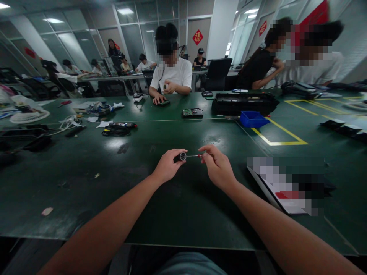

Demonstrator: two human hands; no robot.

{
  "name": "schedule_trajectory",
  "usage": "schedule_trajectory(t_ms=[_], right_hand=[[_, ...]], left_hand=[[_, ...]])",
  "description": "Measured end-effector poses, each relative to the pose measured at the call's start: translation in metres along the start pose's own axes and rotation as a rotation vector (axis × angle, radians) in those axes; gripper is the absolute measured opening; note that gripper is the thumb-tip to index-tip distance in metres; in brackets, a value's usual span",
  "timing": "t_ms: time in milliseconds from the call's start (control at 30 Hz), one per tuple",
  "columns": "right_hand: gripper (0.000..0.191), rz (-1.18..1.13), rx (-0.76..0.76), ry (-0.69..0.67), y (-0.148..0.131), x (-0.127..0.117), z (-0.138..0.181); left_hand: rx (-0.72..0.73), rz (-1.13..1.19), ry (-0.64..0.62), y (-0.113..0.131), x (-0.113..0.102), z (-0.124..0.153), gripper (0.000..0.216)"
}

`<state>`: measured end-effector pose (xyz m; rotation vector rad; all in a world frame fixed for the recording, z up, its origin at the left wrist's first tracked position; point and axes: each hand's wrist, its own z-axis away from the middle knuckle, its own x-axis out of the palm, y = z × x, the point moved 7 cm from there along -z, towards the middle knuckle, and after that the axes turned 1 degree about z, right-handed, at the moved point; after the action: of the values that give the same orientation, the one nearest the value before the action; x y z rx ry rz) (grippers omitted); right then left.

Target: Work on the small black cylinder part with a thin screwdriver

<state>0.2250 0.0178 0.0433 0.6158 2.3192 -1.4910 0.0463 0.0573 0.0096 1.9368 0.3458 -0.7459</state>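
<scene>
Above the dark green table (114, 183), my left hand (168, 165) is closed around a small black cylindrical part (181, 156) with a silvery end facing right. My right hand (217, 167) pinches a thin screwdriver (197, 155) with a red handle, its metal shaft pointing left into the end of the part. Both hands hover close together at the middle of the table, a little above its surface.
A blurred sheet or booklet (286, 191) lies to the right of my hands. Farther off sit a blue bin (252, 118), a black tray (243, 103), a circuit board (192, 113), cables (116, 131) and yellow floor-tape lines (282, 133). A person in white (172, 74) sits opposite; others work around.
</scene>
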Motion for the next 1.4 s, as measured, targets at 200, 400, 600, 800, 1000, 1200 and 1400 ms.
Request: schedule_trajectory(t_ms=[200,400,600,800,1000,1200,1400], right_hand=[[0.026,0.007,0.005,0.039,0.002,-0.001,0.001],[0.019,-0.010,-0.014,0.016,-0.001,0.000,0.000],[0.023,-0.006,0.022,0.017,0.002,0.001,0.000],[0.016,-0.082,0.021,0.002,0.002,0.002,0.000],[0.016,-0.226,0.115,0.040,0.016,0.005,0.001],[0.019,-0.286,0.082,0.031,0.015,0.006,-0.004],[0.030,-0.177,0.109,0.025,0.015,0.006,-0.001]], left_hand=[[0.022,-0.004,0.003,0.000,0.002,-0.002,0.037],[0.018,0.001,0.008,-0.002,0.002,-0.002,0.038],[0.008,0.002,0.007,-0.002,0.001,-0.001,0.038],[-0.023,0.004,0.006,-0.002,0.000,-0.001,0.038],[-0.024,0.008,0.018,-0.001,-0.002,-0.001,0.038],[-0.022,-0.037,0.026,-0.001,-0.004,-0.002,0.039],[-0.014,-0.044,0.008,0.001,-0.002,-0.002,0.038]])
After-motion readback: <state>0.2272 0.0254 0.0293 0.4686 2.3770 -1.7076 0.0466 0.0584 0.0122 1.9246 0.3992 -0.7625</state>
